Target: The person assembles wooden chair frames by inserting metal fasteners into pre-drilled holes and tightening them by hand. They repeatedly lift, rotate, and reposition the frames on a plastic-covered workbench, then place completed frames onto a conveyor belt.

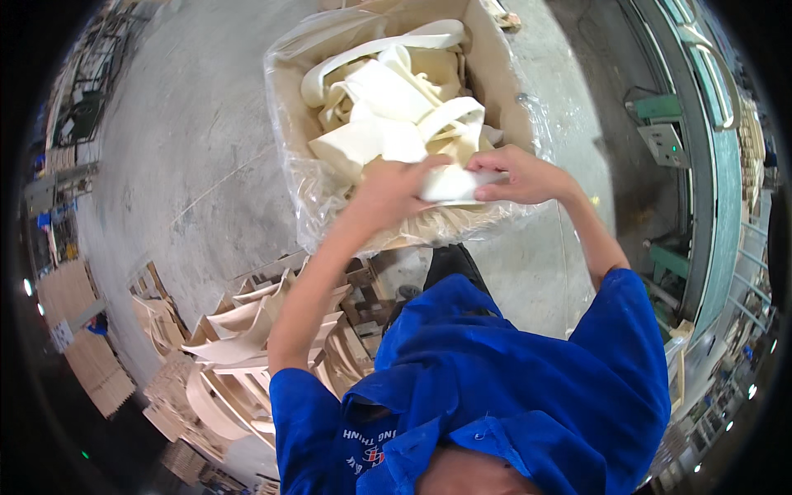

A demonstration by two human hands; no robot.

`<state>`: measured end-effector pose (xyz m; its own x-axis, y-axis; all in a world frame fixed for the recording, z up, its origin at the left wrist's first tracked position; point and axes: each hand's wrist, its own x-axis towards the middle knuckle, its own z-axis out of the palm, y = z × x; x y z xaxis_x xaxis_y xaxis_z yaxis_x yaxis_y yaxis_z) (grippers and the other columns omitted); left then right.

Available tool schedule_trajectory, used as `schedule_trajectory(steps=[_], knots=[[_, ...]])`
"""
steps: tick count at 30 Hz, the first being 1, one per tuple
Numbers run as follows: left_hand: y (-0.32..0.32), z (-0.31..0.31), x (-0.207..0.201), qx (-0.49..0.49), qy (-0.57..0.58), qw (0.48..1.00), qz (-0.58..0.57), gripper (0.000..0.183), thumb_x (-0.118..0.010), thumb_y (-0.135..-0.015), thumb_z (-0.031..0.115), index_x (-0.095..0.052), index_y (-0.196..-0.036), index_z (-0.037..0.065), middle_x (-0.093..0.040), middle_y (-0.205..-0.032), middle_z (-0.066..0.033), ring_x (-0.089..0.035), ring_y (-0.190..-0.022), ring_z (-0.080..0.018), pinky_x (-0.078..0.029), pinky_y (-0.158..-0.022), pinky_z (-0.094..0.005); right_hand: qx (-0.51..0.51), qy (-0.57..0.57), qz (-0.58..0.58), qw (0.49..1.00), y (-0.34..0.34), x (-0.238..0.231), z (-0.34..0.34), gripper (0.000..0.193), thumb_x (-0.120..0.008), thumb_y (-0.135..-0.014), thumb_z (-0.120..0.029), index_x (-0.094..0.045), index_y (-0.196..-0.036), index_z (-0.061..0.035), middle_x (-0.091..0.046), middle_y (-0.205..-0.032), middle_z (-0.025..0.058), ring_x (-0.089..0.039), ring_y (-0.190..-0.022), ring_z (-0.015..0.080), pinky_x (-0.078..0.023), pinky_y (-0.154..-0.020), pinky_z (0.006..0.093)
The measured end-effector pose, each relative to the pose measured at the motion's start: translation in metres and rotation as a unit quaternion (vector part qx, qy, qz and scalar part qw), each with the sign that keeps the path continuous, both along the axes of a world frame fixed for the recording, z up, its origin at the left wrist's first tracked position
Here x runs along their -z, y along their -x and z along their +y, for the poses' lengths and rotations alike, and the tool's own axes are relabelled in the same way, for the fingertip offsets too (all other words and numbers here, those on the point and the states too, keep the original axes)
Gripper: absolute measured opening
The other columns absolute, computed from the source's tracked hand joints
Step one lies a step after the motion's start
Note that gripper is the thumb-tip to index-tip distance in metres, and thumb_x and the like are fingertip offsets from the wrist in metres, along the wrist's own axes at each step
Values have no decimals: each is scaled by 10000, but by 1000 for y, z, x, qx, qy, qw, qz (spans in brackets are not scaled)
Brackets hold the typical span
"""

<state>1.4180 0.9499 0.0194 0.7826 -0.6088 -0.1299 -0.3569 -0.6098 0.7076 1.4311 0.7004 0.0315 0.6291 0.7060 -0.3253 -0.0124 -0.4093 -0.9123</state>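
stack of curved wood parts (pixel 235 330) at left on floor. plastic-lined box (pixel 505 91) full of pale scraps (pixel 384 91). left hand (pixel 396 188) blurred, fingers partly bent at white piece (pixel 452 183), grip: cannot tell. piece sits between 2 hands, over box's near side. right hand (pixel 524 175) pinches its right end, thumb below. green machine (pixel 722 214) far right.

The grey floor (pixel 198 124) carries a plastic-lined box (pixel 502 87) heaped with pale pieces (pixel 388 91), with wooden parts (pixel 239 330) stacked near left and a long machine (pixel 716 206) along the right.
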Motion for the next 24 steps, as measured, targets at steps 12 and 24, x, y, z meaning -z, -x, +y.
schedule_trajectory(steps=[12, 24], knots=[[-50, -24, -2, -49, -5, 994, 97, 330, -695, -798, 343, -633, -912, 40, -596, -627, -171, -608, -597, -324, -459, -561, -395, 42, 76, -117, 989, -47, 3, -22, 270, -698, -807, -235, -667, -1005, -53, -671, -905, 119, -594, -824, 291, -463, -777, 374], [-32, -43, -13, 2, 105, 983, -152, 141, -650, -843, 155, -650, -843, 13, -559, -615, -154, -509, -519, -297, -422, -513, -339, 637, -33, 58, 768, -67, 114, -14, 299, -645, -874, -292, -693, -843, 1, -619, -730, 1, -536, -687, 72, -434, -617, 231]])
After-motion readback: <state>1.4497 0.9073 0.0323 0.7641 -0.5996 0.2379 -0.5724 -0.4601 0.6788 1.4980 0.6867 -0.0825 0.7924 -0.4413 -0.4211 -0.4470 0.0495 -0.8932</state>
